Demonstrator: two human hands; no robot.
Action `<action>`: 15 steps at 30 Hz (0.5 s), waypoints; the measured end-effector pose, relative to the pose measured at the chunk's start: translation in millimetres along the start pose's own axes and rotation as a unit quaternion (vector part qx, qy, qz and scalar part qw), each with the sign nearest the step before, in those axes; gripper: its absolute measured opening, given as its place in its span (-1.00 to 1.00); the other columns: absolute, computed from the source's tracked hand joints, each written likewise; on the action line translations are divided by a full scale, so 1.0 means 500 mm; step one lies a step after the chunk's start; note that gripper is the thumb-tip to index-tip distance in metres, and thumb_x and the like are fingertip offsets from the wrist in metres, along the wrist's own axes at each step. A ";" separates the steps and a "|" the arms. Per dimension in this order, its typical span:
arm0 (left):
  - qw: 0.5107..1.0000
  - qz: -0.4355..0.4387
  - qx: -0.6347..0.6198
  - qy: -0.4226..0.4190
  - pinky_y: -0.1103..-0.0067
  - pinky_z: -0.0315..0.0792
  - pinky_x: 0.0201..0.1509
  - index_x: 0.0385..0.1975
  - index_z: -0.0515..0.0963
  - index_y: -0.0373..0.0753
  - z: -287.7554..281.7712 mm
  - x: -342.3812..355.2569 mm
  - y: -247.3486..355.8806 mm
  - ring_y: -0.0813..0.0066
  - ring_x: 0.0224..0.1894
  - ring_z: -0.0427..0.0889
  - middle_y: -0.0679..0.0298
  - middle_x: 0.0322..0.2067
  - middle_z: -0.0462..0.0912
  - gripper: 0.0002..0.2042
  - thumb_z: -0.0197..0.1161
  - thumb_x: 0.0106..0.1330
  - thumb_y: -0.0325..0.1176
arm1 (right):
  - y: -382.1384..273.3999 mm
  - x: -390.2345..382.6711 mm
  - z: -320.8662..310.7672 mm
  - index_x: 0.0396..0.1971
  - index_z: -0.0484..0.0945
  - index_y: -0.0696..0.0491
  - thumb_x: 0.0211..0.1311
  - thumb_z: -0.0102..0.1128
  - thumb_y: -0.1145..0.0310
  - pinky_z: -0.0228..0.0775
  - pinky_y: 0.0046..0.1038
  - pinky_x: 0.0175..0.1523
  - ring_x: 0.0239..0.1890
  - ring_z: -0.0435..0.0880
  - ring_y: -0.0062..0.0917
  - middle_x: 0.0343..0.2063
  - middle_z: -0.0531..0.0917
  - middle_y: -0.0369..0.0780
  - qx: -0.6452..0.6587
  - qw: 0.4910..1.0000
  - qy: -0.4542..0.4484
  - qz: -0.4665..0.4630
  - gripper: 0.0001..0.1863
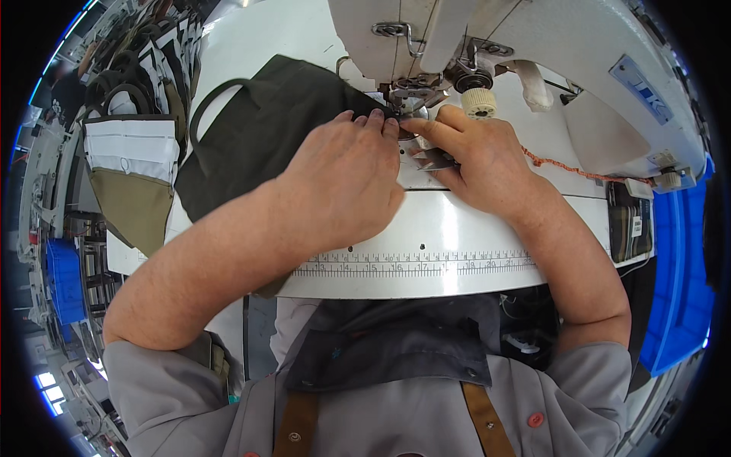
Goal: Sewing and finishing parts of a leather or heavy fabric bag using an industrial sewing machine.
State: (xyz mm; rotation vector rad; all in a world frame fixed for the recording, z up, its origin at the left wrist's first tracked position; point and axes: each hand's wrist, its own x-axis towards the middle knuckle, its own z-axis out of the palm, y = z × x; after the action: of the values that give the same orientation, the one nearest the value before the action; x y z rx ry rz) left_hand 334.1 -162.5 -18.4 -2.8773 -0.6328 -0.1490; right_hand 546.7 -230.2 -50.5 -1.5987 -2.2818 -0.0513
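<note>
Dark green cloth (259, 129) lies on the white table (476, 228).

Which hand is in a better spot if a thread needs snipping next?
Probably the right hand: it already holds small metal thread snips, close under the sewing machine. The left hand rests on the dark green fabric piece, with no cutting tool showing.

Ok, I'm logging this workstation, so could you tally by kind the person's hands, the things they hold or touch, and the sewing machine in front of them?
Hands: 2, left hand and right hand
Dark green fabric piece with a loop: 1
Bladed metal tool: 1
Sewing machine: 1
Total: 5
</note>
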 end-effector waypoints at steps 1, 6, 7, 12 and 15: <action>0.995 -0.032 -0.039 -0.091 0.21 0.45 0.32 0.13 0.59 -0.46 -0.040 0.017 -0.003 0.07 0.13 0.66 -0.06 0.20 0.62 -0.55 0.14 0.26 -0.39 | 0.000 -0.001 0.002 0.18 0.64 -0.12 0.06 0.48 0.25 0.57 -0.22 -0.23 -0.26 0.74 -0.30 -0.23 0.66 -0.24 0.000 1.000 0.002 -0.002 -0.41; 0.984 0.093 -0.130 0.080 0.16 0.48 0.24 0.05 0.69 -0.29 0.030 -0.021 -0.087 0.13 0.05 0.68 0.07 0.11 0.66 -0.61 0.30 0.22 -0.31 | -0.009 0.003 0.000 0.17 0.65 -0.10 0.09 0.46 0.25 0.57 -0.24 -0.22 -0.25 0.74 -0.30 -0.20 0.66 -0.26 -0.020 1.000 -0.005 -0.009 -0.44; 0.984 0.096 -0.130 0.079 0.16 0.48 0.24 0.05 0.69 -0.29 0.046 -0.030 -0.087 0.13 0.05 0.68 0.07 0.11 0.66 -0.61 0.30 0.22 -0.31 | -0.011 0.005 -0.001 0.17 0.65 -0.10 0.09 0.46 0.25 0.57 -0.24 -0.22 -0.25 0.74 -0.30 -0.20 0.66 -0.26 -0.021 1.000 -0.005 -0.006 -0.44; 0.959 -0.008 -0.271 0.085 -0.01 0.16 0.55 0.27 0.55 -0.30 0.062 -0.047 -0.049 0.05 0.40 0.46 0.01 0.35 0.45 -0.48 0.30 0.28 -0.33 | -0.011 0.004 -0.001 0.18 0.64 -0.10 0.11 0.45 0.23 0.58 -0.25 -0.20 -0.22 0.75 -0.32 -0.18 0.68 -0.28 -0.022 1.000 -0.006 0.006 -0.44; 0.960 -0.021 -0.264 0.087 -0.03 0.13 0.56 0.32 0.51 -0.27 0.069 -0.049 -0.044 0.03 0.43 0.42 0.02 0.37 0.44 -0.46 0.30 0.30 -0.31 | -0.011 0.004 -0.001 0.19 0.64 -0.11 0.11 0.45 0.22 0.58 -0.26 -0.21 -0.23 0.75 -0.33 -0.20 0.68 -0.28 -0.022 1.000 -0.008 0.000 -0.43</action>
State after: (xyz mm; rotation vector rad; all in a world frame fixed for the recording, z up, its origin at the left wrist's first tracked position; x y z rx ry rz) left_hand 304.3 -145.7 -52.2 -3.2968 -0.7079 -0.6640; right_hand 541.3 -230.3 -48.3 -1.6256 -2.3079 -0.0899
